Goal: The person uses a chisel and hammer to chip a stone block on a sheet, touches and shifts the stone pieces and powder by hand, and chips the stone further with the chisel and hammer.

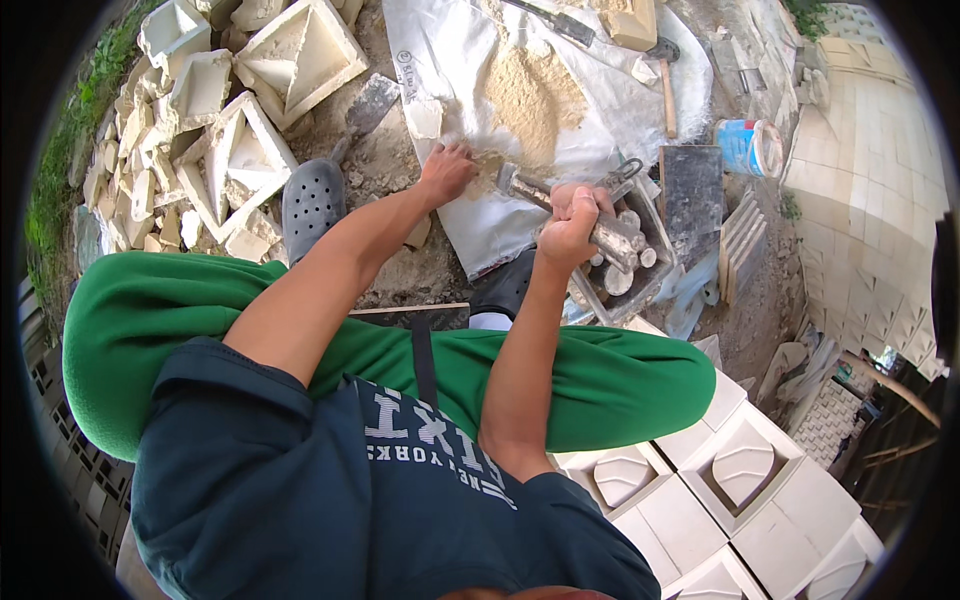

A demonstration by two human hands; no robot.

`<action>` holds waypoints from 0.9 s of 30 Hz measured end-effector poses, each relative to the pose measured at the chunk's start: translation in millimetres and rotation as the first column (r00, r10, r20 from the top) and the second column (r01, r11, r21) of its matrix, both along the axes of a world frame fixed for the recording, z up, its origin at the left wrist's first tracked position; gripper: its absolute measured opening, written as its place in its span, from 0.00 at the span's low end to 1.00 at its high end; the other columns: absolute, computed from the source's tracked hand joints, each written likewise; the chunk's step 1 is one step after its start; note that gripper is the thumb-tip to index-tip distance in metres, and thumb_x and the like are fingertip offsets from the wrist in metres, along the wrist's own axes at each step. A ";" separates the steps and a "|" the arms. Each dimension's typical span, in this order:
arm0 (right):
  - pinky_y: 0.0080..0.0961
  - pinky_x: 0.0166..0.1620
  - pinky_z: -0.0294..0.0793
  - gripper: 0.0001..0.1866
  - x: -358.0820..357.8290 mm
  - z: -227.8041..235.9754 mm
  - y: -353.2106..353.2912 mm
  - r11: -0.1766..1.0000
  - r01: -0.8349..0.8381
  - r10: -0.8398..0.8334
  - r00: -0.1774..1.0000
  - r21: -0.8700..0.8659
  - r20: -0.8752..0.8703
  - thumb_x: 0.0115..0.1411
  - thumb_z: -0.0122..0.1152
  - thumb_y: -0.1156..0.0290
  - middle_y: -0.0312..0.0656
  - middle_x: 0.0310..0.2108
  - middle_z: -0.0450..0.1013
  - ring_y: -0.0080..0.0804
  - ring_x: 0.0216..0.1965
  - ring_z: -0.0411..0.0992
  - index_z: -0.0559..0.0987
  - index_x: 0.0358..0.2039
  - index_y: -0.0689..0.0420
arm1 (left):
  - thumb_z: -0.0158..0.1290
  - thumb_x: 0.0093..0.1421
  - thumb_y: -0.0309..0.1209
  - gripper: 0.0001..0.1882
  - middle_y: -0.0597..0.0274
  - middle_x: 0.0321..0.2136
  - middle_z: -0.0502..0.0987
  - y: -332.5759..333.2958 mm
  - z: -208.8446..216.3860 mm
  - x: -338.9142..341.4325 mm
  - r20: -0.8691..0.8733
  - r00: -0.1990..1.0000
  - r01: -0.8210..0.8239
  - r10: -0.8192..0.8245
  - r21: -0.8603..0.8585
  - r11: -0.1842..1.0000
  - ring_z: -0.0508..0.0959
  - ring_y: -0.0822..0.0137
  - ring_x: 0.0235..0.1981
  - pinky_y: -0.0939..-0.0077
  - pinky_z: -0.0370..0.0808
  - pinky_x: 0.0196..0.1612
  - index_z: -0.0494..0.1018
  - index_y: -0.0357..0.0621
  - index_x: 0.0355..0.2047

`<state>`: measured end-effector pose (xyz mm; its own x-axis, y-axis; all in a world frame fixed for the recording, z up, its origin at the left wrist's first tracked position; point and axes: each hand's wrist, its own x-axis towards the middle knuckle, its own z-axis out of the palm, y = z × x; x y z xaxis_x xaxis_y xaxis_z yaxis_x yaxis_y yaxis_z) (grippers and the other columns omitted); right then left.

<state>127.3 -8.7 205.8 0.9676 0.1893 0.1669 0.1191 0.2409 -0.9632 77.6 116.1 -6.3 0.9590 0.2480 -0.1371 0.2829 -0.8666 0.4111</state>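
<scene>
My right hand (570, 215) grips a metal hammer-like tool (520, 184) whose head points toward a pile of pale sandy powder (530, 95) on a white plastic sheet (450, 60). Stretched forward, my left hand (445, 170) rests with fingers down on the sheet's edge beside the powder, near a small white stone block (424, 118). I sit in green trousers with grey perforated clogs (312, 200) on the dirt.
Broken white carved stone blocks (240, 150) are heaped at the left. A box of metal chisels (625, 255) lies by my right hand. A trowel (365, 110), a mallet (665, 80), a blue-and-white bucket (750, 145) and stacked carved white blocks (740, 470) surround me.
</scene>
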 end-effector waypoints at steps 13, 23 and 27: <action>0.18 0.20 0.51 0.10 1.5 -9.8 -5.5 0.997 -0.072 0.072 0.997 0.036 0.002 0.50 0.46 0.77 0.33 0.11 0.58 0.18 0.15 0.54 0.62 0.13 0.58 | 0.52 0.52 0.34 0.05 0.66 0.38 0.71 2.3 0.2 10.9 0.072 0.997 0.012 -0.013 0.020 1.000 0.69 0.67 0.46 0.67 0.62 0.47 0.78 0.55 0.26; 0.18 0.19 0.50 0.12 3.0 -1.0 -3.0 0.995 -0.058 0.061 0.998 0.084 -0.032 0.50 0.46 0.76 0.33 0.11 0.59 0.18 0.14 0.53 0.61 0.12 0.58 | 0.53 0.54 0.36 0.10 0.64 0.43 0.71 3.6 3.1 -1.6 0.142 0.985 -0.079 0.095 -0.113 0.990 0.68 0.61 0.49 0.62 0.62 0.52 0.76 0.54 0.36; 0.18 0.20 0.51 0.11 1.1 -19.3 8.9 0.996 -0.075 0.077 0.996 0.045 -0.041 0.50 0.46 0.77 0.33 0.12 0.59 0.18 0.14 0.53 0.63 0.13 0.59 | 0.51 0.53 0.34 0.11 0.62 0.45 0.70 1.2 0.9 -5.9 0.123 0.985 -0.114 0.124 -0.086 0.990 0.68 0.60 0.51 0.63 0.61 0.54 0.76 0.55 0.38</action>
<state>128.4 0.2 186.5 0.9572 0.2558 0.1350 0.0576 0.2890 -0.9556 71.7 117.3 -5.4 0.9343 0.3545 -0.0390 0.3226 -0.7935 0.5160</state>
